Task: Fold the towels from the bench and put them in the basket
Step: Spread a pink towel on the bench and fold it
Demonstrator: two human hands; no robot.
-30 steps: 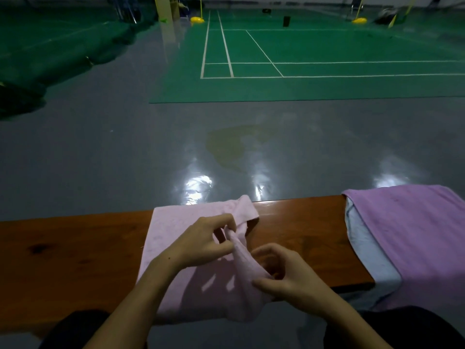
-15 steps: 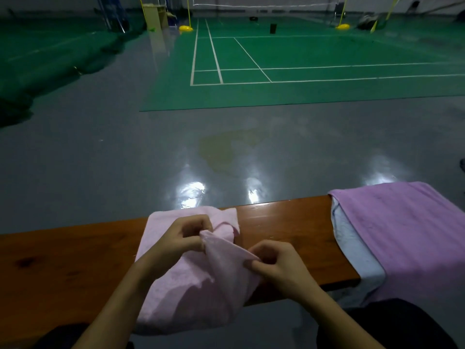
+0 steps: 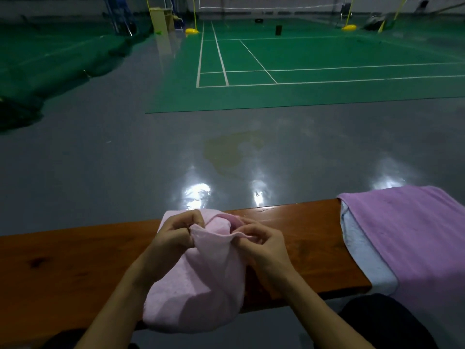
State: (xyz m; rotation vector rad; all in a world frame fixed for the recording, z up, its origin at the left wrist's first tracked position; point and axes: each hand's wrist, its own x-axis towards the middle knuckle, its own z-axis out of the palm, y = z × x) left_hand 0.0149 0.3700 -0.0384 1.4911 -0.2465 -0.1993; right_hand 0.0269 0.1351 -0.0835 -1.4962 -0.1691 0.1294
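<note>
Left hand: the left hand [image 3: 173,235] is curled and pinches one corner of the soft pale pink cloth towel [image 3: 201,285] between thumb and fingers.
Right hand: the right hand [image 3: 261,244] pinches the next corner of the same top edge, just to the right.
Edge between hands: the pink edge runs short and a bit slack from one hand to the other, lifted off the long shiny brown wooden bench [image 3: 63,268].
Towel's long way: it hangs from both hands down toward the person, over the near bench side.
Nearer hand: both hold it the same; neither is closer.
Next move, a guess: bring the two held corners to the far end to fold it in half.
Far right of the hands: a flat purple towel [image 3: 407,235] lies on a light blue towel [image 3: 364,258].
Basket: not in view.
</note>
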